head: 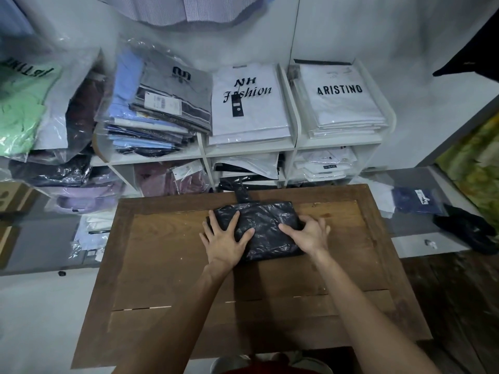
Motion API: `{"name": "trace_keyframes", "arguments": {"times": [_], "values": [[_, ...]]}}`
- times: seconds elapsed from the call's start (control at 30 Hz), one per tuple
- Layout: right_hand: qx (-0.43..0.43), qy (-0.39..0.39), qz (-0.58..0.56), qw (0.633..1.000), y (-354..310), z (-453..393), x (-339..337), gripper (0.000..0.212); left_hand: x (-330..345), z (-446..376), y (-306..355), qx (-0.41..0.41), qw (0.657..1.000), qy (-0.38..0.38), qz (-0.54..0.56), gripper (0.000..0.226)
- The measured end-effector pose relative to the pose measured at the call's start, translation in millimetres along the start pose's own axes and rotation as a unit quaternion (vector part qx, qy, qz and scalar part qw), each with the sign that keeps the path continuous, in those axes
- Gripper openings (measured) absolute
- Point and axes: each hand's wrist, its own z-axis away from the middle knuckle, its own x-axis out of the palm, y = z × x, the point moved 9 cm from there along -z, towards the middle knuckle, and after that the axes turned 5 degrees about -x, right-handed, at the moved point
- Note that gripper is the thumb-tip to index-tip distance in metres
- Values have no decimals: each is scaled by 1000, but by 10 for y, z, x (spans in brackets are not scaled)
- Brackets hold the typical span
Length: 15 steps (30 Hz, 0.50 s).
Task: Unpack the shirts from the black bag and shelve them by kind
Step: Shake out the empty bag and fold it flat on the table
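1. A clothing shop's stock corner is shown.
2. A white shelf unit is filled with folded shirts sealed in clear plastic, sorted into stacks printed "NH Fashion" and "ARISTINO".
3. A price tag is seen on one packed pile.
4. More bagged garments are heaped on the left.

Two bare forearms, no sleeves reaching wrist or elbow. Left hand and right hand without gloves, rings, watch or bracelets. Short, plain fingernails. At the bottom edge of the view, a strip of red garment with pale grey rounded shapes on either side, too cropped to identify.
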Motion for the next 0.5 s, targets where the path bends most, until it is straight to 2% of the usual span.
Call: {"name": "trace_keyframes", "arguments": {"times": [0.07, 0.17, 0.23, 0.37, 0.5], "values": [[-24, 37, 92, 995, -138, 151, -60, 89, 15, 53, 6, -20, 1000, 4, -14, 72], [-101, 5, 121, 988, -388, 235, 168, 69, 124, 141, 84, -20, 1000, -4, -21, 64], [-118, -11, 163, 979, -394, 205, 366, 55, 183, 149, 108, -12, 999, -7, -30, 61], [-94, 4, 226, 970, -279, 107, 513, 56, 217, 84, 34, -8, 997, -1, -80, 59], [-72, 15, 253, 965, -227, 61, 578, 59, 264, 47, 24, -17, 991, 3, -135, 71]]}}
